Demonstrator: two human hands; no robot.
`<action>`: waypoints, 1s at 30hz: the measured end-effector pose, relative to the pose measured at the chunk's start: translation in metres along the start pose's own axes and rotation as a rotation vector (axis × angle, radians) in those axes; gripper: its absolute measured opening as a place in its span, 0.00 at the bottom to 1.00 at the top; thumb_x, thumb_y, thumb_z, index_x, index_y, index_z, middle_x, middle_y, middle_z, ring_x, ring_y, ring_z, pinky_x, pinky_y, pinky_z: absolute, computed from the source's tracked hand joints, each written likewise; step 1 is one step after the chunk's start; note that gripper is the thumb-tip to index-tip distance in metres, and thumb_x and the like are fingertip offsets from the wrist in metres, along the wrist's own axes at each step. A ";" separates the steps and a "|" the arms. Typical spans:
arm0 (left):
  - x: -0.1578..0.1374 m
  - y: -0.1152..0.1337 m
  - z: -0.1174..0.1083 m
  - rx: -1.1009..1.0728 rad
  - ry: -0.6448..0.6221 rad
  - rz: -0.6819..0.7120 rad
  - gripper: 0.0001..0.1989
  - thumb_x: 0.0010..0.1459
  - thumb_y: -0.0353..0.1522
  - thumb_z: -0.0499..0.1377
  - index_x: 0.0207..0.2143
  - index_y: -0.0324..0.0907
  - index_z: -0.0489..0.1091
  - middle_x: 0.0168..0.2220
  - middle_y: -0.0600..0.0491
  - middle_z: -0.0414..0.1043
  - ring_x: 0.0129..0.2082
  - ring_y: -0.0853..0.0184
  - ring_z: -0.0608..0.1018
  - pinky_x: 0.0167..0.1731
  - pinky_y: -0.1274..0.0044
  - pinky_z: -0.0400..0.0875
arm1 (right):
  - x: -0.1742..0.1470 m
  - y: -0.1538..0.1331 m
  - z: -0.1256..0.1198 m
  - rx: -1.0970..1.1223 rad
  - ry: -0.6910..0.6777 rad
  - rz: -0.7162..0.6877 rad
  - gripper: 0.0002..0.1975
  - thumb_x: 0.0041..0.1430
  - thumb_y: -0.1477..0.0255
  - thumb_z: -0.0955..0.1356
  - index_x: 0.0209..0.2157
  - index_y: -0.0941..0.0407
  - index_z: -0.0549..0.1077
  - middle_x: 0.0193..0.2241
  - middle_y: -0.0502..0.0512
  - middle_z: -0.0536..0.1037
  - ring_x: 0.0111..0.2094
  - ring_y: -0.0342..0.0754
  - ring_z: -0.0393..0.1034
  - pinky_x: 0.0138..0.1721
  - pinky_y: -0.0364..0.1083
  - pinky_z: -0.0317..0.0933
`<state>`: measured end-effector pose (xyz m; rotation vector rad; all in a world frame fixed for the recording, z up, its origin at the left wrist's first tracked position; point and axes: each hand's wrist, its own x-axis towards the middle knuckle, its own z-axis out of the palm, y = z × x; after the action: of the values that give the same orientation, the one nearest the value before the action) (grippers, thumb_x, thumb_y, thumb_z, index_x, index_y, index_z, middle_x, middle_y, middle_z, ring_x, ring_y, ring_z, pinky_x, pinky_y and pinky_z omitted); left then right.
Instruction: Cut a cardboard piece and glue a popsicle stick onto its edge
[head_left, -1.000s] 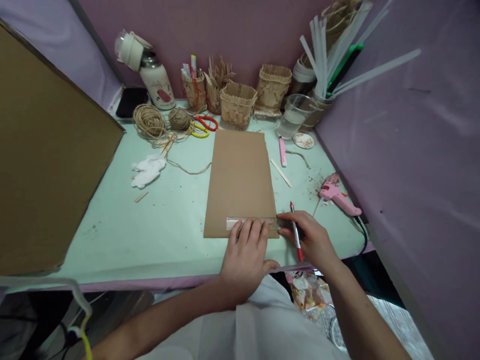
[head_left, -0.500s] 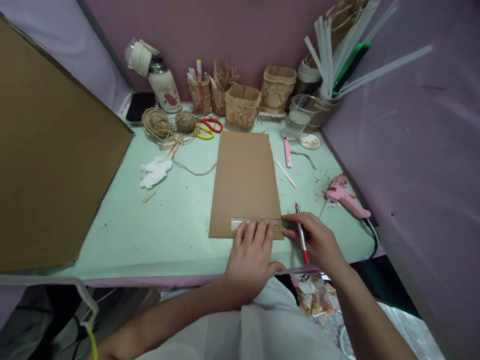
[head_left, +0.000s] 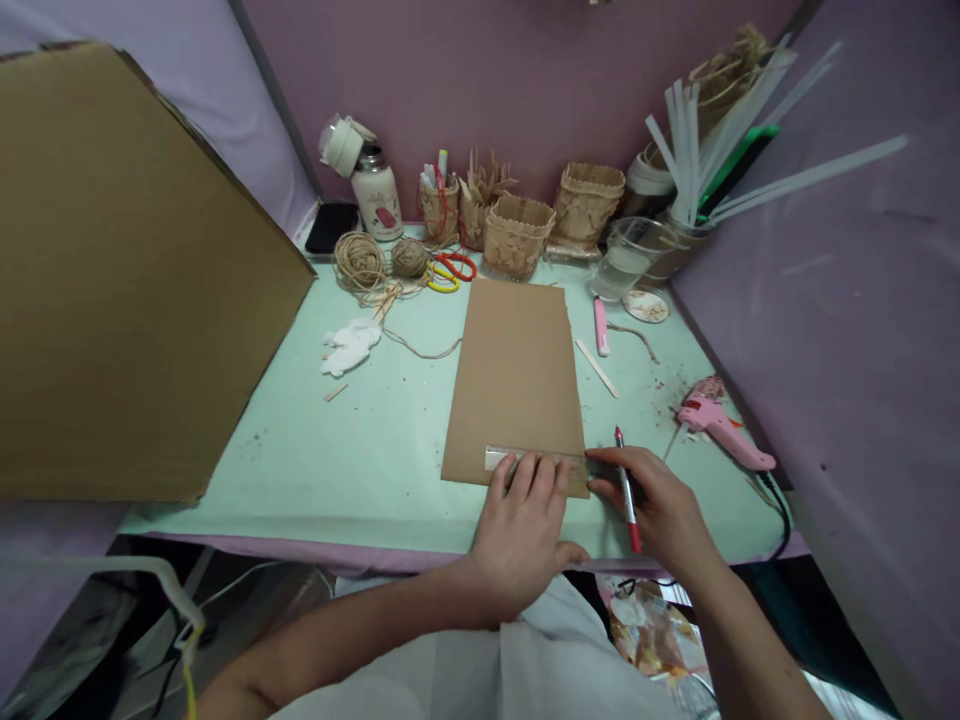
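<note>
A rectangular piece of brown cardboard lies on the pale green table. Across its near end rests a clear ruler, partly covered by fingers. My left hand lies flat on the ruler and cardboard, fingers stretched out and thumb pointing right. At the cardboard's right edge, my right hand has thumb and forefinger at the ruler's end. A red and silver pen is tucked in that hand, its tip pointing away from me.
A large cardboard panel stands at left. A pink glue gun lies at right, near a pink cutter and a wooden stick. Twine balls, scissors, small baskets and a plastic cup line the back.
The view has shifted, so the scene sits farther right and slightly lower. Both hands, the ruler and the pen keep about the same places on the cardboard.
</note>
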<state>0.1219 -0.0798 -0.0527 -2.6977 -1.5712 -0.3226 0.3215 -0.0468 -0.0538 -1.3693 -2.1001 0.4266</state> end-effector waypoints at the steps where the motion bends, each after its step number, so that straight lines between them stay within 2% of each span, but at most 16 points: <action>1: 0.000 0.000 0.000 0.002 0.001 0.000 0.43 0.53 0.56 0.57 0.62 0.37 0.59 0.58 0.46 0.65 0.59 0.55 0.62 0.60 0.63 0.53 | 0.000 0.000 0.000 -0.003 0.001 0.002 0.11 0.62 0.66 0.67 0.45 0.51 0.72 0.38 0.57 0.78 0.40 0.53 0.74 0.39 0.51 0.70; 10: 0.000 0.001 0.001 0.021 -0.004 -0.004 0.44 0.53 0.57 0.56 0.63 0.37 0.58 0.59 0.46 0.64 0.59 0.56 0.61 0.61 0.63 0.54 | 0.001 -0.001 0.000 0.005 0.012 -0.010 0.11 0.62 0.66 0.67 0.45 0.51 0.72 0.38 0.57 0.78 0.39 0.53 0.74 0.39 0.51 0.70; 21: 0.001 0.000 0.002 -0.019 0.009 -0.006 0.43 0.54 0.57 0.55 0.62 0.37 0.59 0.59 0.45 0.64 0.60 0.56 0.62 0.62 0.63 0.50 | 0.000 0.001 0.002 0.000 0.021 0.007 0.12 0.61 0.66 0.68 0.46 0.51 0.71 0.39 0.56 0.78 0.40 0.52 0.74 0.40 0.50 0.69; 30: 0.003 -0.002 -0.001 -0.039 -0.010 -0.005 0.43 0.54 0.57 0.56 0.62 0.37 0.59 0.57 0.45 0.65 0.59 0.55 0.63 0.61 0.63 0.52 | -0.001 0.001 0.001 0.011 0.027 0.014 0.11 0.62 0.66 0.67 0.46 0.51 0.72 0.38 0.56 0.78 0.40 0.52 0.74 0.40 0.50 0.69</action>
<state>0.1215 -0.0764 -0.0519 -2.7284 -1.5918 -0.3438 0.3213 -0.0473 -0.0556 -1.3771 -2.0647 0.4227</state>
